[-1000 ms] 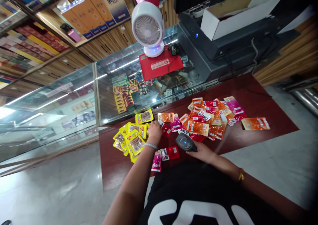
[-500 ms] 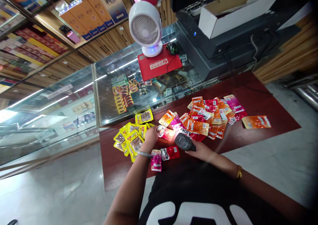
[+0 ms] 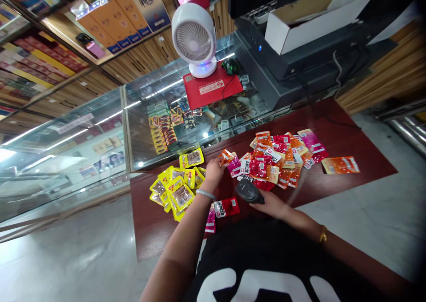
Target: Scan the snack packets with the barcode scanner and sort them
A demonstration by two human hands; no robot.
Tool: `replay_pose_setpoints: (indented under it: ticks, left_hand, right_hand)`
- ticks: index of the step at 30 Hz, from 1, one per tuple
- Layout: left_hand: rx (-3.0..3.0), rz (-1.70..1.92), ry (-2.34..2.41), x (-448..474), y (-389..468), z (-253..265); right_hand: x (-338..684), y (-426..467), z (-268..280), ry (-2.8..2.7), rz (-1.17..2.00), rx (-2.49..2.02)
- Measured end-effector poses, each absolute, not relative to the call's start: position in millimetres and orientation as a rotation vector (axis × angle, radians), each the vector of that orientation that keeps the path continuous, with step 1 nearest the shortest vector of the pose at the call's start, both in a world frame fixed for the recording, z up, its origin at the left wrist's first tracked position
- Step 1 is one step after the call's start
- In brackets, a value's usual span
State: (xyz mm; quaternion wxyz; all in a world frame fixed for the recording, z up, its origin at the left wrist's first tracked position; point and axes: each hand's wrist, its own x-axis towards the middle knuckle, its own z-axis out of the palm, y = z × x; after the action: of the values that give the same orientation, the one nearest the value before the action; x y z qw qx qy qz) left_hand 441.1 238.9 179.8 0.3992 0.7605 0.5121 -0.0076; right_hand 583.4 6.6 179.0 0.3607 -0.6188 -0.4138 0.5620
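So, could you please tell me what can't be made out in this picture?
All in the head view:
- Left hand fingers: hidden by its own back, so whether they grip the orange packet is unclear.
- Scanner front: faces away; right hand covers its handle.
- Pink packet: partly hidden by the left forearm.
- Packet print: too small to read.
- White box and monitor: cut by the top edge.

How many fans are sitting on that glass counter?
1. The white fan stands on a red mat atop the glass counter, behind the snack packets. None other shows, though the shelves beyond are blurry.
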Motion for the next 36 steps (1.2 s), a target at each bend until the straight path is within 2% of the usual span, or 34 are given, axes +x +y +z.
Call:
replay_pose_setpoints:
  ticks: [4, 10, 21, 30, 36]
  left_hand:
    - [2.242, -0.195, 1.520, 442.5, 254.2, 175.3]
    - [2.051, -0.453, 1.443, 440.8, 267.3, 166.5]
    - [1.701, 0.086, 1.398, 408.2, 233.9, 165.6]
    - [1.691, 0.096, 1.395, 413.4, 225.2, 166.3]
    - [1.470, 0.165, 1.077, 457.1, 206.6, 168.5]
  right_hand:
    - [583.7, 6.7, 185.3, -1.036, 1.448, -1.616]
    - [585.1, 3.8, 191.6, -1.019, 1.455, -1.626]
    - [582.5, 11.8, 185.0, -1.011, 1.424, -1.627]
    - [583.8, 9.4, 186.2, -1.043, 1.385, -1.606]
    - [582.3, -0.2, 182.8, -1.036, 1.424, -1.623]
